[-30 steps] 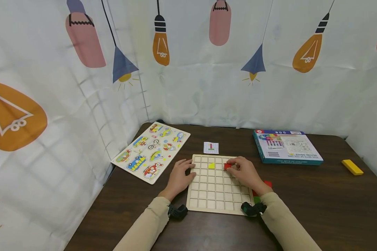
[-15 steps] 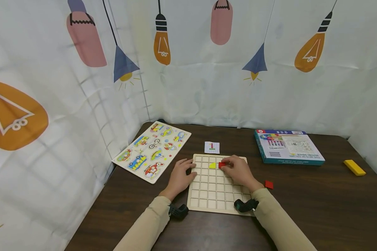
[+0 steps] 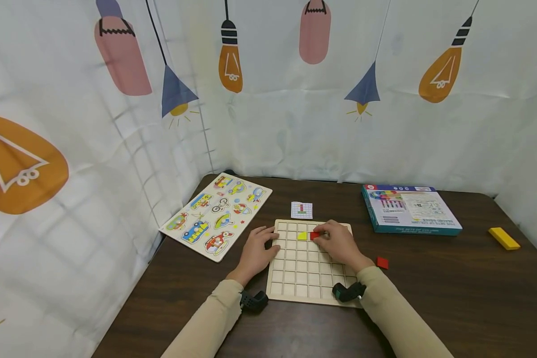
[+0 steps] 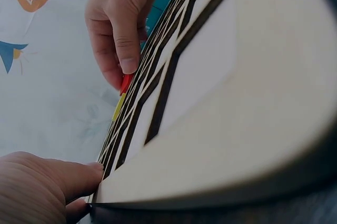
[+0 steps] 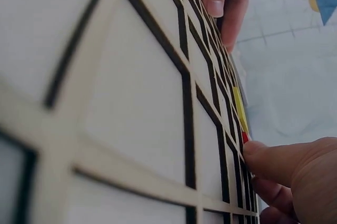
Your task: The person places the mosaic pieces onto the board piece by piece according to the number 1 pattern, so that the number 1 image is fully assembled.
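Note:
A pale wooden grid board (image 3: 291, 296) lies on the table in front of me. My left hand (image 3: 256, 253) rests at its left edge, thumb and fingertips touching the rim with the fingers relaxed. In the board's upper part sits a yellow piece (image 3: 302, 236). Just right of it, my right hand (image 3: 340, 244) pinches a small red square tile (image 3: 313, 235) between thumb and fingers, low over the grid. From the right wrist view, the thumb covers most of the red tile (image 5: 245, 137), which shows close beside the yellow piece (image 5: 239, 108).
Behind the board lies a small gridded card (image 3: 302, 210) with a red and green figure. A vehicle puzzle board (image 3: 219, 216) is at left, a boxed set (image 3: 413, 211) at back right. Right of the forearm lies another red tile (image 3: 382, 263); farther right, a yellow block (image 3: 503, 238).
My right hand has slid the red tile leftward, up beside the yellow piece. Its forearm shifted left too, hiding the green piece seen earlier. My left hand stays in place.

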`<state>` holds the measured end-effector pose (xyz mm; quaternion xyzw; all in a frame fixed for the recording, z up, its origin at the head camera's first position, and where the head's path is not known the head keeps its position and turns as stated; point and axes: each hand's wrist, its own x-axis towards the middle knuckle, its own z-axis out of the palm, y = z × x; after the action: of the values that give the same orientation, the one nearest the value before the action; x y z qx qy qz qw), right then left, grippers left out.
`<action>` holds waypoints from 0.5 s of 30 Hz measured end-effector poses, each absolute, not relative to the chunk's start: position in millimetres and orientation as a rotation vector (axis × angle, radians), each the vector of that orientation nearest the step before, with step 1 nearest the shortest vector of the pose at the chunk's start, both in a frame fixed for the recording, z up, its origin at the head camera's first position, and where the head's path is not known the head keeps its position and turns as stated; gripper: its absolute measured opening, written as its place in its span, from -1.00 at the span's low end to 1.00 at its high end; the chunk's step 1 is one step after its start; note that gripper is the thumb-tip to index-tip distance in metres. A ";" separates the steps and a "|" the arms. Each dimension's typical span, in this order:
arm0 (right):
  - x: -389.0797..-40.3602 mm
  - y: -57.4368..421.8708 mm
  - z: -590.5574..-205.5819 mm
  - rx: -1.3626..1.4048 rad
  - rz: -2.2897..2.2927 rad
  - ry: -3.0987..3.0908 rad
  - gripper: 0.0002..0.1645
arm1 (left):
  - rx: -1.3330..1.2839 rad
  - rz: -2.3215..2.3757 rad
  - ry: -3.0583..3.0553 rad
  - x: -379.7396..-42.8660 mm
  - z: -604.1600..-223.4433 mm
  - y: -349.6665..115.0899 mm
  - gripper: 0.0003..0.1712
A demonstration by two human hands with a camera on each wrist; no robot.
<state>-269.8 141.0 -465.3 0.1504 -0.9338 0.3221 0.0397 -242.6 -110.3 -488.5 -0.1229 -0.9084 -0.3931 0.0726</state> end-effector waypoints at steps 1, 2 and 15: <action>-270.2 140.7 -465.0 0.469 0.989 -2.863 -0.70 | -0.368 -1.180 -2.730 -242.6 -488.5 -110.2 -0.63; -270.6 140.4 -464.8 0.478 0.989 -2.866 -0.71 | -0.366 -1.179 -2.732 -242.6 -488.5 -110.1 -0.63; -274.8 138.4 -465.1 0.475 1.020 -2.901 -0.68 | -0.367 -1.173 -2.722 -241.6 -486.5 -109.4 -0.63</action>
<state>-274.8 138.4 -465.1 0.1526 -0.9322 0.3278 0.0148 -241.6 -109.4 -486.5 -0.1223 -0.9087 -0.3915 0.0773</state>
